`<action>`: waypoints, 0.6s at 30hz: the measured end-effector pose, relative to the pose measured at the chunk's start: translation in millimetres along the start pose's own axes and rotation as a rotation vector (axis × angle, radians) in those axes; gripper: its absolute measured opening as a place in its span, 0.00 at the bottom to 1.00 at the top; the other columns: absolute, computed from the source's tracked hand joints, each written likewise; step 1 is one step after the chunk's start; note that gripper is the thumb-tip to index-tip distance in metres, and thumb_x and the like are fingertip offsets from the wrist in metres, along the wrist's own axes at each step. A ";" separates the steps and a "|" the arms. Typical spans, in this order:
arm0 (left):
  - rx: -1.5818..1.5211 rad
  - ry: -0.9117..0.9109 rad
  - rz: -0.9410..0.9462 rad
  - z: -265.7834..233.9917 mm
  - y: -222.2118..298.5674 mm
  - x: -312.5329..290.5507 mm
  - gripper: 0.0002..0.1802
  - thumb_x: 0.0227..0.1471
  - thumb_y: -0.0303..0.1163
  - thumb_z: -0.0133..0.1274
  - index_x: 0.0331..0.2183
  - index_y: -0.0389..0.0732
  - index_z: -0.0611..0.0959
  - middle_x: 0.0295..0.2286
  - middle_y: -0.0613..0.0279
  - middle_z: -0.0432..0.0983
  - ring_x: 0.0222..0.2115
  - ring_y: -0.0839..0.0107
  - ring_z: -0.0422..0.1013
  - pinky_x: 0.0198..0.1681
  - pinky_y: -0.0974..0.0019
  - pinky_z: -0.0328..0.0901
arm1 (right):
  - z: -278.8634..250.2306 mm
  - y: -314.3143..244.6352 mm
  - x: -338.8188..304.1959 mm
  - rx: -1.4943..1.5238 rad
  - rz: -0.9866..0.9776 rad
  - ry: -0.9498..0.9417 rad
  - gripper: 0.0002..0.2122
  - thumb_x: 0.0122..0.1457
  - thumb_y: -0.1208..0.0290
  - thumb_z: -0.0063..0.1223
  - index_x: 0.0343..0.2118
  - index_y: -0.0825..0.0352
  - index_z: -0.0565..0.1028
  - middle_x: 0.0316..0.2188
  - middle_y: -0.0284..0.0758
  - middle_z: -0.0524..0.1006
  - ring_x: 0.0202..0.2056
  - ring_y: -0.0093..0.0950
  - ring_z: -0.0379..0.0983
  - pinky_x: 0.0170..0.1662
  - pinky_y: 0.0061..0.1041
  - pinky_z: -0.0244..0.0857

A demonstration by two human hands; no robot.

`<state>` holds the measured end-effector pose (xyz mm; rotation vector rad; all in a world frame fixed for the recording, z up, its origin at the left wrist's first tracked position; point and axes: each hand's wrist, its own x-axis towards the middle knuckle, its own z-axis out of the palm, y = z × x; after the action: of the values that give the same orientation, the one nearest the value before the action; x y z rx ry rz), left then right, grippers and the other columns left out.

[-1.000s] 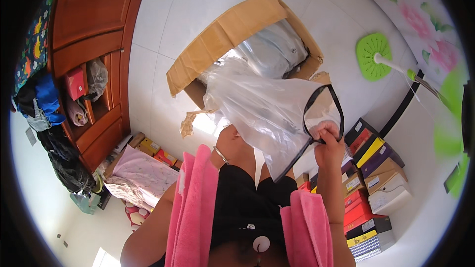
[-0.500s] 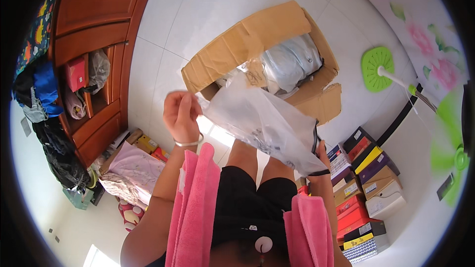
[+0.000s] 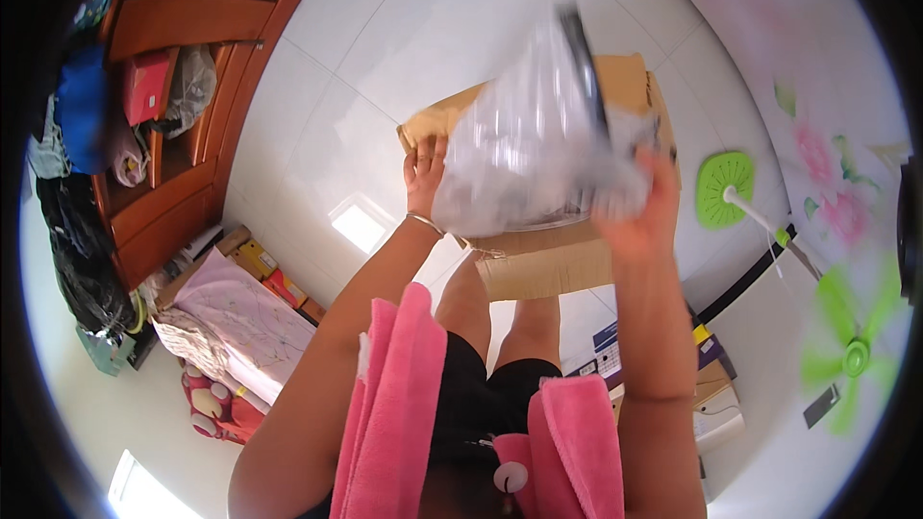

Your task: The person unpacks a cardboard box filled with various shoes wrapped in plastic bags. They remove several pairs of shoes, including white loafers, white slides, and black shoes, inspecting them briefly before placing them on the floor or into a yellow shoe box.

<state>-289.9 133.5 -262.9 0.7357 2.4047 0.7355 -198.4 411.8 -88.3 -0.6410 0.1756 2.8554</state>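
Note:
A frosted, see-through plastic bag (image 3: 524, 139) with a dark strip along its edge hangs above the cardboard box, blurred by motion. My right hand (image 3: 642, 207) is closed on the lower right part of the bag. At the bag's left side my left hand (image 3: 425, 171), a bangle on its wrist, has its fingers stretched out against the left end of the cardboard box (image 3: 553, 264); whether they also touch the bag is hard to tell. Most of the inside of the box is hidden behind the bag.
A green slotted stand base (image 3: 726, 190) with a pole stands to the right, near a green fan (image 3: 854, 356). Shoe boxes (image 3: 716, 404) are stacked at the lower right. The wooden cabinet (image 3: 197, 29) is on the left, with a cloth-covered pile (image 3: 240, 312) below it.
My right hand has swung the bag up and forward over the box. My left hand has come away from the bag's edge and moved right to the box.

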 end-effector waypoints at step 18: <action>0.615 -0.131 0.078 -36.2 6.4 -0.7 0.43 0.46 0.41 0.54 0.61 0.41 0.57 0.64 0.51 0.38 0.65 0.52 0.33 0.62 0.48 0.36 | 180.7 -390.0 9.0 -0.885 -1.176 0.486 0.19 0.60 0.73 0.32 0.52 0.76 0.63 0.53 0.50 0.65 0.58 0.49 0.56 0.58 0.60 0.53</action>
<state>-309.1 125.2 -232.7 1.0768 2.4960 -0.0497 -190.9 821.1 42.9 -1.0722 -1.0621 1.4886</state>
